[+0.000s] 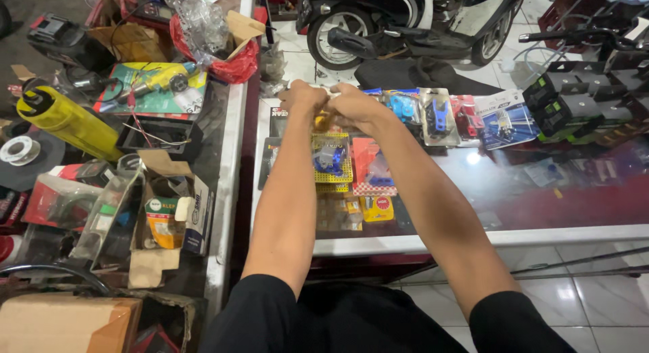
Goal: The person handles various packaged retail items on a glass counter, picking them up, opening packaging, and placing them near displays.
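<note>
Both arms stretch over the glass tabletop point(541, 191) as left hand point(304, 98) and right hand point(355, 106), grips closed, together clutch a small yellow packet point(323, 121) near the far edge.

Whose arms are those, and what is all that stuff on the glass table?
The arms belong to a person wearing a camera on the head, so you look down as they do. No machine here. The left hand and right hand meet above a glass counter, fingers closed on something small and yellowish; I cannot tell what. On the glass lie small packets of parts, blue, red and yellow. Left of it sits a messy shelf with a yellow can and cardboard boxes. Behind stands a scooter.
</note>
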